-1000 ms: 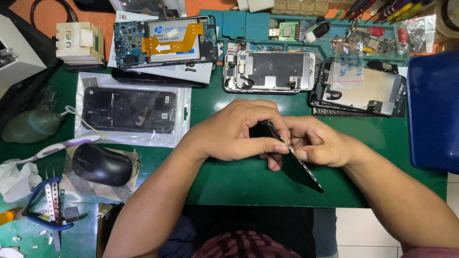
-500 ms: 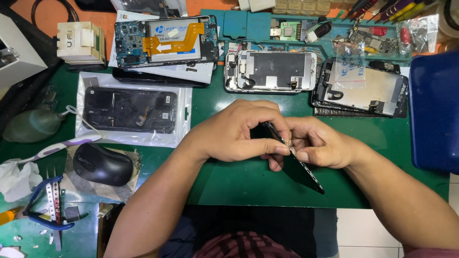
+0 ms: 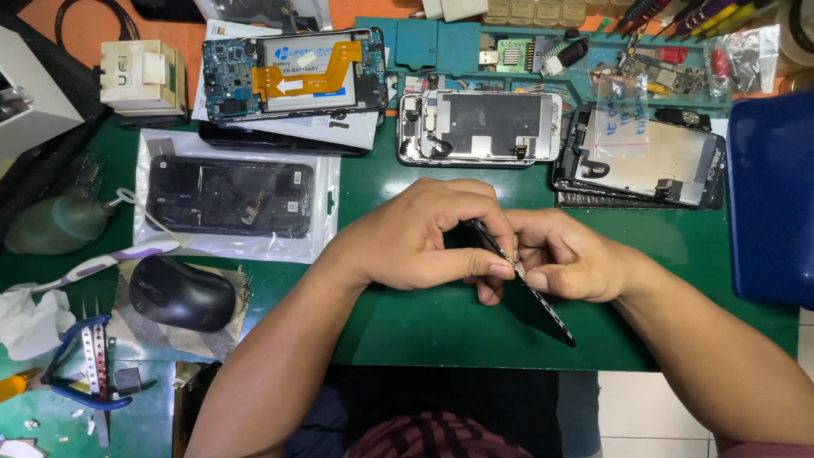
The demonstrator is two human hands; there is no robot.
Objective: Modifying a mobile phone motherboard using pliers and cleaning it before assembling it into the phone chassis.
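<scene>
both hands meet above the green mat (image 3: pixel 407 326) on the counter. the left hand (image 3: pixel 420 237) curls over the upper end of a black phone screen (image 3: pixel 530 301), its thumb and forefinger pinched on the screen's edge. the right hand (image 3: pixel 568 259) comes in from the other side, thumb and forefinger pinched on the same edge, fingertips of the two hands touching at a small pale part on that edge; what the part is cannot be told. the screen stands tilted on edge, its upper end hidden under the left hand's fingers, its lower end jutting out below the right hand, toward the person.

beyond the hands, near the left hand's knuckles, lies an opened phone (image 3: pixel 482 127) with a silver frame. beyond the right hand lies a second opened phone (image 3: pixel 644 161) with a clear bag on it. to the right of the right hand, well apart, stands a blue box (image 3: pixel 772 195). left of the left hand, apart from it, a black panel in a clear bag (image 3: pixel 229 199) lies flat; beyond that, a phone with an orange flex cable (image 3: pixel 292 72). further left and nearer the person sit a black mouse (image 3: pixel 178 293), a toothbrush (image 3: pixel 93 267), blue-handled pliers (image 3: pixel 72 373) and a green bulb blower (image 3: pixel 55 225).
</scene>
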